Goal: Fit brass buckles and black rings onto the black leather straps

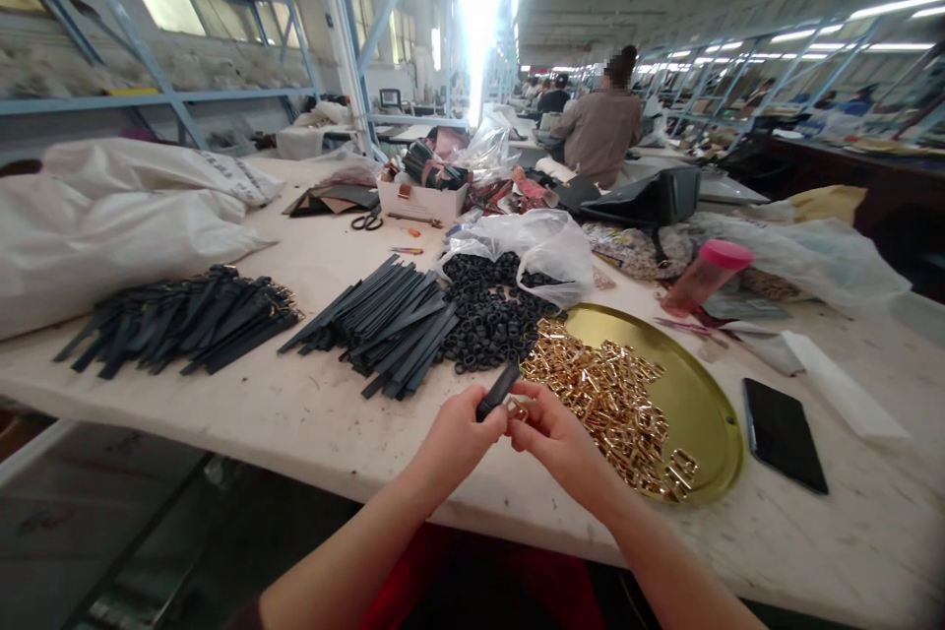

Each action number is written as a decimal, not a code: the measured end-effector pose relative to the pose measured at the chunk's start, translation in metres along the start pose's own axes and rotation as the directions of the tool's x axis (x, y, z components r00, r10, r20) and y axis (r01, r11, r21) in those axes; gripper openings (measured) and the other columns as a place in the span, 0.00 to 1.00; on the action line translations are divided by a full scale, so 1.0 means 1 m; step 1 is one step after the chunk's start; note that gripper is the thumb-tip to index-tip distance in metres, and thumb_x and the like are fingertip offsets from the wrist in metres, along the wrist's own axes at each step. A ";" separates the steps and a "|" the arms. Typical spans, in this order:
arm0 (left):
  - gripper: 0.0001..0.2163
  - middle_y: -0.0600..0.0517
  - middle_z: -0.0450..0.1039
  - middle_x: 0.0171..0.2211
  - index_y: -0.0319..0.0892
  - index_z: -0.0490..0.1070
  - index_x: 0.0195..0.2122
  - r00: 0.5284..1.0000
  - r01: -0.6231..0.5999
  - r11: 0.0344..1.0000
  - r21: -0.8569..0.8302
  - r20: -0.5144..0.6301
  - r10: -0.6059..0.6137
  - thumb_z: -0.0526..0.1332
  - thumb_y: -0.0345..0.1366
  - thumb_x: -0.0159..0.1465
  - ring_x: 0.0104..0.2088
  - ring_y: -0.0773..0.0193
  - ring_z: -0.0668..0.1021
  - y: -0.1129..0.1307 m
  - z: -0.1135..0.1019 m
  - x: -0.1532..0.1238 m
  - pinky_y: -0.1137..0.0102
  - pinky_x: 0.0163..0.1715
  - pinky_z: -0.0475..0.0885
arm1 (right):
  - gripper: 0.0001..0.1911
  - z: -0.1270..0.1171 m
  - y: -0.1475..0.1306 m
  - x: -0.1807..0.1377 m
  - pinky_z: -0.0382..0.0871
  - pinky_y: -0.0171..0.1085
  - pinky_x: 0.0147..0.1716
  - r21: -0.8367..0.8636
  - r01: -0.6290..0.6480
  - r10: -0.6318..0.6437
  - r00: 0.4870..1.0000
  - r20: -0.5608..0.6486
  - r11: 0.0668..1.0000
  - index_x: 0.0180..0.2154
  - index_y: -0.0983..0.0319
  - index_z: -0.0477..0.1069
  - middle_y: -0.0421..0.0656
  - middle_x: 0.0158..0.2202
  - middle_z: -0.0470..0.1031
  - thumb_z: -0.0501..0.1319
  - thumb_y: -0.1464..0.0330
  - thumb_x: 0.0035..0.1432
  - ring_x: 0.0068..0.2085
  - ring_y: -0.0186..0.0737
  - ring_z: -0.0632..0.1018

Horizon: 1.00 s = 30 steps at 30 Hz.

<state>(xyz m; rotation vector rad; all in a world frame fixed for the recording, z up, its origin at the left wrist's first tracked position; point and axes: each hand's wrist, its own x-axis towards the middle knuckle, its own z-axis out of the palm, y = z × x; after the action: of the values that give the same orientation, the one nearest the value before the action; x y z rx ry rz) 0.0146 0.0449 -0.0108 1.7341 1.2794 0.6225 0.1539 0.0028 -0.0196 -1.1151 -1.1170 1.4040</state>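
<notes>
My left hand is closed on a short dark strap, which points up and away from me. Close against it, my right hand pinches a small gold buckle at the strap's near end; whether the strap runs through it I cannot tell. Just beyond my hands lies a heap of black loops. Gold buckles are piled on a round gold tray to the right. Left of the loops is a stack of loose dark straps. Further left, other straps have gold pieces at their ends.
A phone lies right of the tray, with a pink-lidded jar behind it. White sacks bulge at the left. Scissors, a white box and a plastic bag stand farther back. A person sits beyond.
</notes>
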 end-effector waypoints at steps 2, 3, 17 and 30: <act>0.08 0.58 0.63 0.18 0.41 0.63 0.23 0.999 0.008 1.000 -0.022 0.042 -0.007 0.54 0.39 0.56 0.20 0.69 0.65 -0.003 -0.001 -0.002 0.74 0.19 0.55 | 0.15 0.002 0.004 0.002 0.63 0.32 0.28 -0.015 0.019 -0.020 0.994 -0.103 1.000 0.37 0.61 0.67 0.36 0.24 0.69 0.63 0.63 0.48 0.26 0.29 0.68; 0.10 0.58 0.63 0.18 0.41 0.63 0.24 0.998 0.001 0.999 -0.038 0.063 0.001 0.53 0.41 0.57 0.20 0.69 0.65 -0.005 -0.003 -0.004 0.74 0.20 0.55 | 0.14 0.002 0.004 0.002 0.64 0.33 0.28 0.009 0.008 -0.007 0.989 -0.151 1.000 0.35 0.62 0.69 0.37 0.25 0.70 0.63 0.62 0.47 0.25 0.29 0.69; 0.12 0.58 0.62 0.20 0.42 0.63 0.25 0.947 -0.117 0.992 0.038 0.304 0.099 0.48 0.40 0.62 0.23 0.68 0.66 -0.004 -0.023 -0.040 0.73 0.24 0.56 | 0.16 0.024 0.020 -0.021 0.68 0.31 0.28 0.353 -0.119 0.193 0.964 -0.182 0.928 0.36 0.63 0.71 0.37 0.25 0.70 0.66 0.63 0.44 0.25 0.28 0.70; 0.07 0.57 0.68 0.23 0.41 0.64 0.31 0.968 0.033 0.989 -0.143 0.252 0.004 0.53 0.38 0.59 0.22 0.69 0.66 -0.016 -0.012 -0.048 0.74 0.24 0.59 | 0.16 0.033 0.026 -0.027 0.66 0.34 0.29 0.086 -0.027 0.053 0.946 -0.319 0.996 0.33 0.63 0.66 0.38 0.25 0.68 0.63 0.58 0.47 0.25 0.31 0.70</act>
<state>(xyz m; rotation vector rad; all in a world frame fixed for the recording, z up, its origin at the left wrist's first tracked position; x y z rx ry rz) -0.0190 0.0056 -0.0139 1.6233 1.0426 0.4588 0.1205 -0.0288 -0.0384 -1.2611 -0.8010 1.2316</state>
